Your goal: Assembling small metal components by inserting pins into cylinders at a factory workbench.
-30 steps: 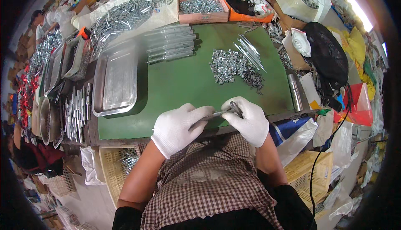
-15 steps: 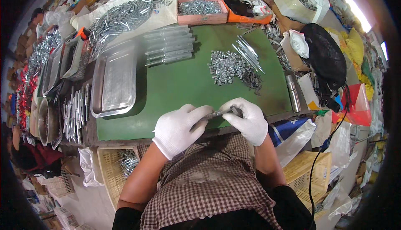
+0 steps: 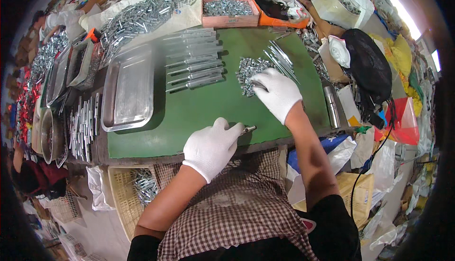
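Observation:
My left hand (image 3: pixel 212 148), in a white glove, is closed round a metal rod (image 3: pixel 248 130) near the front edge of the green mat; one end sticks out past the fingers. Farther forward, my gloved right hand (image 3: pixel 278 93) reaches over a heap of small silvery metal pieces (image 3: pixel 247 74). Its thumb and fingers are closed on a small dark metal piece (image 3: pixel 259 85), partly covered by the glove. Several thin metal rods (image 3: pixel 279 58) lie just beyond that hand. On the mat's left half, thicker rods with thin tips (image 3: pixel 196 74) lie in a row.
A steel tray (image 3: pixel 128 90) stands on the mat's (image 3: pixel 189 114) left side, with loose metal rods (image 3: pixel 84 130) left of it. At the back are a pink box of small parts (image 3: pixel 228 8) and an orange tray (image 3: pixel 283 12). A metal cylinder (image 3: pixel 332 107) stands at the right edge.
My right hand has left the rod end near my left hand and moved forward to the heap. The left hand keeps the rod. The row of rods now extends nearer to me.

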A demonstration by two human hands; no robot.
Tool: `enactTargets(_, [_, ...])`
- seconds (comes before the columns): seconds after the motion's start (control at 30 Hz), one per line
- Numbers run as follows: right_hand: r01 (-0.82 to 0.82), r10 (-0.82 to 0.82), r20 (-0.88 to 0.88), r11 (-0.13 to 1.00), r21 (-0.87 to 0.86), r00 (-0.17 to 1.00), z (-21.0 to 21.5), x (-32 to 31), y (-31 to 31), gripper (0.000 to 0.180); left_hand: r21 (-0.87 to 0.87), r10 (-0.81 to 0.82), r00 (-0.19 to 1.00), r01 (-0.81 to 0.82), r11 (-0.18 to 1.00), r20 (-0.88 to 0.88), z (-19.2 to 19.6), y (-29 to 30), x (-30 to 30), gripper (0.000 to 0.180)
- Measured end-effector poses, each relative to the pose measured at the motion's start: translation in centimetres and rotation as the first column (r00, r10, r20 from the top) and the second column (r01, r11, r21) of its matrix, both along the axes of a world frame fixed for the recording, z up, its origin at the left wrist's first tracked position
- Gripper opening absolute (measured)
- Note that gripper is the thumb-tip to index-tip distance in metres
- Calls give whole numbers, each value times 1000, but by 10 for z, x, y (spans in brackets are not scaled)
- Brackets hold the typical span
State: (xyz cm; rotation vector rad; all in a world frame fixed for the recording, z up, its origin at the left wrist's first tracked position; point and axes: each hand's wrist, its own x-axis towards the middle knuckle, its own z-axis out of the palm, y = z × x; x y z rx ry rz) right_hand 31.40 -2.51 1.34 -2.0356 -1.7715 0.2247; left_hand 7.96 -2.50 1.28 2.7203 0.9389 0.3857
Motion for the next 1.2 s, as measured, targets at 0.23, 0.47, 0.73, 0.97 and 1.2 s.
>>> enactTargets(0.23, [-30, 66, 182, 980, -196, 981, 3, -3, 11, 20, -9, -5, 1000, 5, 1000, -7, -1, 2, 1, 22])
enactTargets(0.47, [-81, 75, -112, 995, -50, 991, 2, -16, -32, 20, -45, -4, 1000, 4, 999, -1, -1, 3, 0, 21])
enactTargets(0.73, [-139, 135, -278, 990, 5, 951, -12, -42, -72, 17, -78, -9, 999, 6, 997, -40, 4, 0, 1, 25])
enactTargets(0.97, [-19, 31, -140, 996, 88, 990, -6, -11, -53, 17, -73, 9, 998, -13, 997, -57, 4, 1, 1, 23])
enactTargets(1.2, [-77, 71, 85, 994, 73, 994, -17, 18, -26, 16, -84, 5, 1000, -7, 996, -28, 4, 1, 2, 21])
